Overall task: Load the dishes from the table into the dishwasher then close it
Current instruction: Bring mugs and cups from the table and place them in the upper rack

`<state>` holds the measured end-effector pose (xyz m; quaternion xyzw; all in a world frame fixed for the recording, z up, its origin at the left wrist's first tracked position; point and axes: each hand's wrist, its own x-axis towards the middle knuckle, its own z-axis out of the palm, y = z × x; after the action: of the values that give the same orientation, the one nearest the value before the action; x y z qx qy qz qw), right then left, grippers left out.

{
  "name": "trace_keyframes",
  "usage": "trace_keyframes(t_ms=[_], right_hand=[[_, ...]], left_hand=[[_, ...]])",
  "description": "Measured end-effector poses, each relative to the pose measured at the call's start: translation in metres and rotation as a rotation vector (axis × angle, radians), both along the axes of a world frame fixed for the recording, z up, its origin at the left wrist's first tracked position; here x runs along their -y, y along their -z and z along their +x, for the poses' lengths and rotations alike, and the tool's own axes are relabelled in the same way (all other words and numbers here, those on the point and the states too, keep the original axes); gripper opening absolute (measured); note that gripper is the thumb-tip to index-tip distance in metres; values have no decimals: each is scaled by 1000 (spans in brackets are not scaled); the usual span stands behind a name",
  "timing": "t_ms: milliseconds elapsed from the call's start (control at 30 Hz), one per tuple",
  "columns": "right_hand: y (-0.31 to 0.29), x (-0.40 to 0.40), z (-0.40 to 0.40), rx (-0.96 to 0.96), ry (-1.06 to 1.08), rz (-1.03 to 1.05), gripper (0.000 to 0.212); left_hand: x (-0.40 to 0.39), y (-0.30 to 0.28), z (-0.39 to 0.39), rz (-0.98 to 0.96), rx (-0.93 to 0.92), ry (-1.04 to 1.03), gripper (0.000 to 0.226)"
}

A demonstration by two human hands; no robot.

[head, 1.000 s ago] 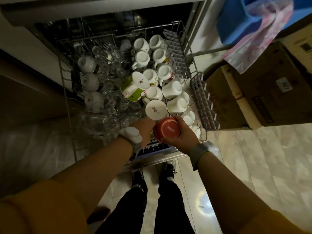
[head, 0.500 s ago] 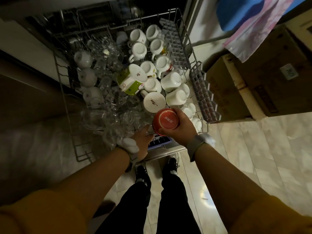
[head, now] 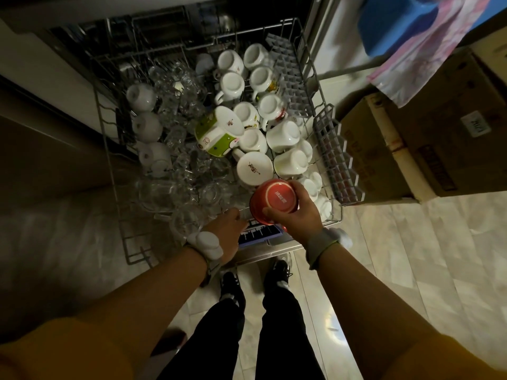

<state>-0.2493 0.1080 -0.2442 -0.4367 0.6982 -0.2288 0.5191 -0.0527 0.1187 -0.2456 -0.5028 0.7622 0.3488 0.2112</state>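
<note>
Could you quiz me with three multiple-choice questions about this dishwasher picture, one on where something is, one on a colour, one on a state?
1. Where is the red cup?
A. at the near edge of the rack
B. on the cardboard box
C. on the floor

2. What colour is the patterned mug lying tilted among the white mugs?
A. blue
B. green and white
C. black

3. How does the right hand stand?
A. hanging idle
B. flat on the rack
C. gripping the red cup

Answers: 1 A, it is bottom up over the rack's front wires; 2 B, green band on white; 3 C, fingers curl round it.
</note>
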Motion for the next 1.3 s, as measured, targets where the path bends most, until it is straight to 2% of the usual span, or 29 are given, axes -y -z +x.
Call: trace_keyframes(t_ms=[133, 233, 333, 433, 500, 600, 800, 900, 967, 1067, 1200, 1300], right_hand=[[0, -9, -1, -42, -16, -23, 98], [0, -12, 2, -62, -25, -41, 99], [-2, -10, 8, -19, 45, -35, 89], [-13, -10, 6, 74, 154, -28, 73], [-23, -17, -1, 123, 223, -25, 70], [-37, -34, -22, 186, 357, -4, 71], [-56, -50, -56, 256, 592, 7, 80], [-58, -54, -67, 257, 648, 11, 67], [-55, -56, -71, 259, 670, 9, 61], [-53, -57, -73, 245, 640, 1, 64], [-48, -61, -81, 190, 600, 0, 78], [-44, -64, -87, 174, 583, 18, 83]], left_hand=[[3, -6, -1, -37, -81, -74, 47], [11, -10, -7, -144, -136, -176, 38], [24, -12, -15, -170, -159, -311, 39], [31, -13, -19, -141, -204, -356, 36], [34, -11, -19, -173, -247, -375, 31], [43, -7, -28, -201, -279, -315, 28], [64, -9, -79, -214, -235, -148, 51], [71, -9, -107, -271, -204, -76, 57], [76, -2, -117, -290, -156, -48, 59], [80, 15, -126, -330, -34, 91, 53], [85, 21, -132, -340, -99, 95, 45], [85, 17, -130, -335, -165, 76, 51]])
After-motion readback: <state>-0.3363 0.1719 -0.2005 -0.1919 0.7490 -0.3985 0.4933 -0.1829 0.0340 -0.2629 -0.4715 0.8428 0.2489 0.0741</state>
